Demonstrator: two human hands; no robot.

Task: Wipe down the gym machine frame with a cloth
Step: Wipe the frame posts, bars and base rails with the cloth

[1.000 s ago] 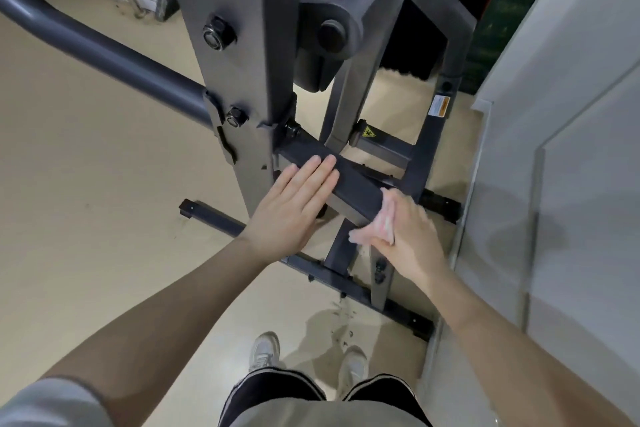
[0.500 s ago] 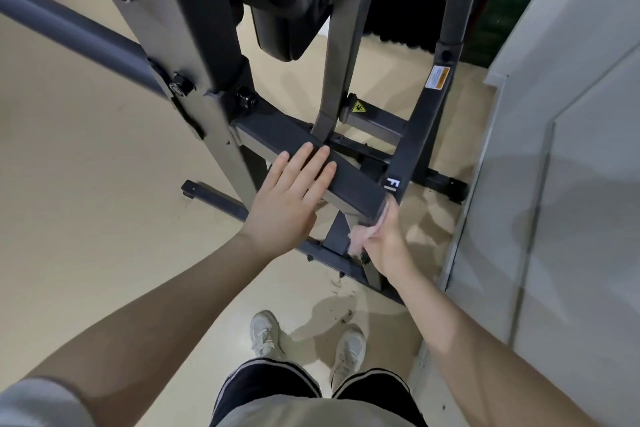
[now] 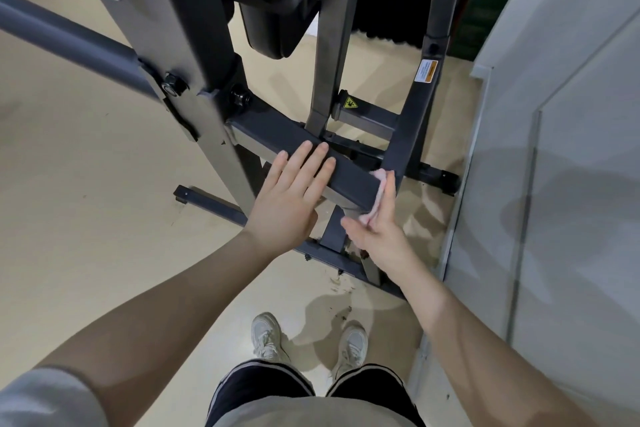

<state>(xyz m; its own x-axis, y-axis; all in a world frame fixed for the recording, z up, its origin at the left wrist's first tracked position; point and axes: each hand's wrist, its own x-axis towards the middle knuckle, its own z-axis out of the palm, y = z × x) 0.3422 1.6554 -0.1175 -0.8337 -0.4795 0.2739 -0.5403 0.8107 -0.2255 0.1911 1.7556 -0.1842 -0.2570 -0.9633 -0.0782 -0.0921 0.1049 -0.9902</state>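
A dark grey gym machine frame (image 3: 194, 55) fills the upper middle of the head view, with a horizontal square bar (image 3: 277, 135) running toward me. My left hand (image 3: 291, 198) lies flat on that bar with straight fingers. At the bar's near end, my right hand (image 3: 375, 229) presses a small pink cloth (image 3: 379, 191) against the end face with extended fingers. Most of the cloth is hidden between my hand and the bar.
A white wall panel (image 3: 571, 149) stands close on the right. The machine's base rail (image 3: 221, 206) crosses the beige floor below the bar. A round grey tube (image 3: 69, 42) juts out to the left. My shoes (image 3: 266, 336) stand near dark specks on the floor.
My right hand has slid the cloth up the end face of the bar, fingers now straighter. My left hand stays flat on the bar. The view shifted slightly.
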